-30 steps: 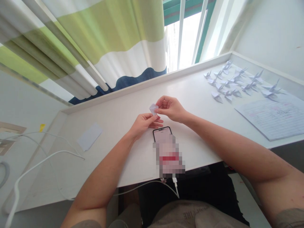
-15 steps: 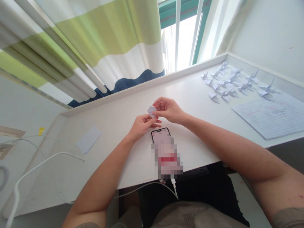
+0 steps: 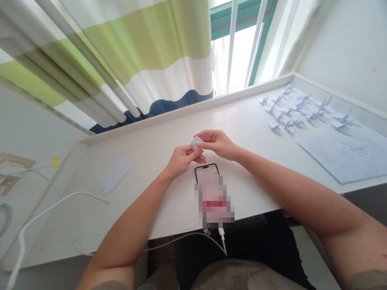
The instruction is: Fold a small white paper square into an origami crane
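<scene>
A small folded piece of white paper (image 3: 196,142) is pinched between both hands above the white desk (image 3: 145,161). My left hand (image 3: 180,160) grips its lower edge with curled fingers. My right hand (image 3: 218,143) pinches its right side with thumb and fingertips. Just below the hands lies a phone (image 3: 211,191), screen up, with a white charging cable (image 3: 222,237) plugged into its near end.
Several folded white paper cranes (image 3: 298,112) stand at the desk's far right, beside a lined written sheet (image 3: 347,155). A blank paper slip (image 3: 114,174) lies at the left. White cables (image 3: 45,205) trail off the left side. A striped curtain (image 3: 121,60) hangs behind the desk.
Both hands stay closed on the folded paper and have worked it slightly; the paper sits a little lower and flatter between the fingertips. The view shifted slightly.
</scene>
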Motion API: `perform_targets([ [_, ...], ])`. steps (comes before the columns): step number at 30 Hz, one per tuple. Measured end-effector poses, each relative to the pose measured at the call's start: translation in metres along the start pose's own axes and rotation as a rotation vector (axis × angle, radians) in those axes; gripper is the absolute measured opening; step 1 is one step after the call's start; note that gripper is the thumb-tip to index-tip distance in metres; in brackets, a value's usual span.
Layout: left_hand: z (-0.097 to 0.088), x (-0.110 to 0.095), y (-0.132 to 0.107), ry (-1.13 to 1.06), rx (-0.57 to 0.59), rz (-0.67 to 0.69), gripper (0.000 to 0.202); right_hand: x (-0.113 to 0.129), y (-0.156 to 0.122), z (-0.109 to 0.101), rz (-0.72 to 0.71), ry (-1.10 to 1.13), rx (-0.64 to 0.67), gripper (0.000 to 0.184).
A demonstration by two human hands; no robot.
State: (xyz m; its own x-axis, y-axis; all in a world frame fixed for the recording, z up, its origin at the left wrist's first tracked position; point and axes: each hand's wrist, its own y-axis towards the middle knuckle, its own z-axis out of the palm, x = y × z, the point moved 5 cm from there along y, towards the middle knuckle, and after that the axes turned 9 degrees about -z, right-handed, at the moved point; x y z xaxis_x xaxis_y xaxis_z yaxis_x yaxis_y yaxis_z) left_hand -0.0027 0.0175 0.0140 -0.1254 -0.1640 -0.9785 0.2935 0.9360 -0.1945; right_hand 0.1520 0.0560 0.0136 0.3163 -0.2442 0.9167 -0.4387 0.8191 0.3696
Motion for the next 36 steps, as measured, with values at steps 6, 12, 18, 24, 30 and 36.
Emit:
perform_targets([
  [6, 0.004, 0.001, -0.002, 0.029, 0.023, -0.036, 0.06, 0.002, -0.001, 0.003, 0.006, 0.013, -0.03, 0.047],
  [12, 0.007, 0.0, -0.005, 0.079, 0.007, -0.02, 0.05, 0.005, -0.001, 0.005, -0.031, -0.014, -0.009, 0.043],
  [18, 0.007, -0.008, -0.009, 0.176, -0.022, 0.031, 0.045, 0.014, -0.001, 0.008, -0.137, -0.064, -0.012, 0.031],
  [24, 0.007, -0.012, -0.01, 0.213, -0.018, 0.064, 0.049, 0.014, 0.0, 0.011, -0.136, -0.045, -0.022, 0.033],
  [30, -0.004, -0.01, -0.003, 0.06, -0.113, 0.069, 0.054, 0.004, 0.002, 0.002, -0.063, -0.015, -0.095, 0.044],
  [36, -0.01, -0.002, 0.004, -0.008, -0.1, 0.036, 0.054, -0.001, 0.002, -0.004, -0.059, -0.126, -0.114, 0.051],
])
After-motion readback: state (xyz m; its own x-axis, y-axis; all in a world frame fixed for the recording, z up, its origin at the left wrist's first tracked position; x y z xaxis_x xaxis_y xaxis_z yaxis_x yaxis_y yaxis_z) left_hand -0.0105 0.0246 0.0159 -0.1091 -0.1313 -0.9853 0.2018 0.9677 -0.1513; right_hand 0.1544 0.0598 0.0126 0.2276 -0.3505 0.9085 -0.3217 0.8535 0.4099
